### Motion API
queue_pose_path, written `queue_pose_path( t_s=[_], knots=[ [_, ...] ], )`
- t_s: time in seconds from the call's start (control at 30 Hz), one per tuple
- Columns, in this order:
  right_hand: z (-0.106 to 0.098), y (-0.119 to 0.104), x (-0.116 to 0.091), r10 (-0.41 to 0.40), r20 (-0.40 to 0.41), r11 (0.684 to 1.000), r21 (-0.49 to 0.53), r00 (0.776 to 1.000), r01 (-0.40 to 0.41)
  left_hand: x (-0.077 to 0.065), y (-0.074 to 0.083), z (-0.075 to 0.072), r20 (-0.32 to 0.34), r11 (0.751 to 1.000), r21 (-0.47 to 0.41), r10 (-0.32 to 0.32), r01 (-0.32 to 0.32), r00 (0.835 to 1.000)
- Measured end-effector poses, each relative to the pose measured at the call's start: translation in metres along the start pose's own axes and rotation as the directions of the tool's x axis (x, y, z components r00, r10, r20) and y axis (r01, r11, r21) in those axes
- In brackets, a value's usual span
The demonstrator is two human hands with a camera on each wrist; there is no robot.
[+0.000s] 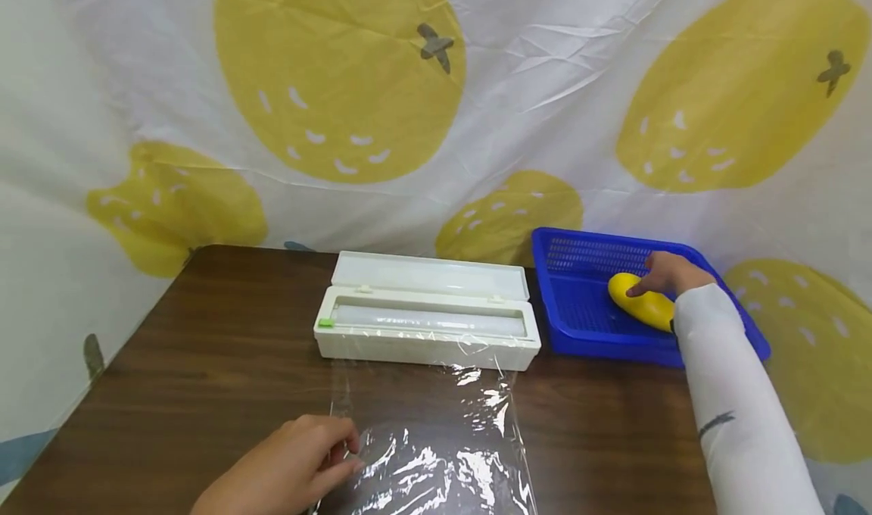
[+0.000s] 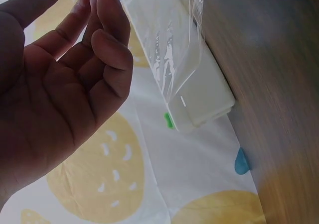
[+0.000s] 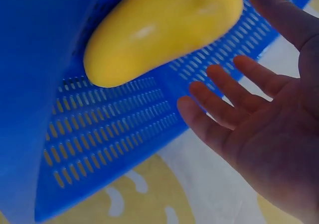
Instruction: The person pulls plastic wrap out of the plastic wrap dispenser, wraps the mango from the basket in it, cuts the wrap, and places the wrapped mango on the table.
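Note:
Above a smooth, elongated yellow fruit that looks like a mango (image 1: 643, 303) is my right hand (image 1: 671, 274), with its fingers spread. In the right wrist view the fingers (image 3: 219, 112) stand apart from the fruit (image 3: 159, 32), which lies in a blue slotted basket (image 1: 579, 333). My left hand (image 1: 289, 462) is loosely bent beside the left edge of a clear plastic wrap sheet (image 1: 436, 424). Its fingers (image 2: 112, 50) hold nothing that I can see. The sheet runs toward me from a white plastic wrap dispenser (image 1: 429, 348), whose lid (image 1: 429, 273) is tipped back.
A dark brown wooden table (image 1: 225, 363) carries the dispenser and basket. A green slider (image 1: 325, 323) sits at the dispenser's left end. Behind the table hangs a white cloth (image 1: 531, 68) with large yellow fruit prints, close to the basket's back and right sides.

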State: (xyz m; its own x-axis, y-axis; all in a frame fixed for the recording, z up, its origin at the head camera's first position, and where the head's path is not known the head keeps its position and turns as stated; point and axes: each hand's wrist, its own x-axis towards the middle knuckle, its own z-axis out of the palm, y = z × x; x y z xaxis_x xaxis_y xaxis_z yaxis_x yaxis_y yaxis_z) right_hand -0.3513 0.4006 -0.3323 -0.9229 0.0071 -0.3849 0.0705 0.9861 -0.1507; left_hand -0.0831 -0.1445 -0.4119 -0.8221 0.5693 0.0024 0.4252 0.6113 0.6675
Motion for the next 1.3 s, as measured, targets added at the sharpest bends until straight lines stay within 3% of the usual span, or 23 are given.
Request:
queue_pose_path(
  t_s=[0.23, 0.63, 0.93, 1.13, 1.3],
  knots=[
    [0.002, 0.002, -0.01, 0.094, 0.02, 0.991, -0.093, 0.995, -0.092, 0.003, 0.001, 0.001, 0.025, 1.0, -0.021, 0.014, -0.014, 1.0],
    [0.021, 0.002, -0.012, 0.112, 0.038, 0.991, -0.076, 0.993, -0.109, 0.003, 0.0, 0.002, 0.063, 0.999, -0.04, 0.002, 0.001, 0.998],
    [0.022, 0.002, -0.007, 0.053, 0.005, 0.988, -0.149, 0.999, -0.052, 0.004, 0.0, 0.001, 0.048, 1.0, -0.01, 0.019, -0.018, 0.999],
    [0.021, 0.004, -0.012, 0.05, 0.006, 0.991, -0.124, 0.999, -0.049, 0.005, 0.0, 0.001, 0.09, 0.999, -0.036, -0.018, 0.022, 0.996],
    [0.01, 0.004, -0.022, 0.029, -0.024, 0.995, -0.09, 0.999, -0.031, 0.006, -0.001, 0.002, 0.056, 1.0, -0.02, 0.025, -0.024, 0.998]
  ],
)
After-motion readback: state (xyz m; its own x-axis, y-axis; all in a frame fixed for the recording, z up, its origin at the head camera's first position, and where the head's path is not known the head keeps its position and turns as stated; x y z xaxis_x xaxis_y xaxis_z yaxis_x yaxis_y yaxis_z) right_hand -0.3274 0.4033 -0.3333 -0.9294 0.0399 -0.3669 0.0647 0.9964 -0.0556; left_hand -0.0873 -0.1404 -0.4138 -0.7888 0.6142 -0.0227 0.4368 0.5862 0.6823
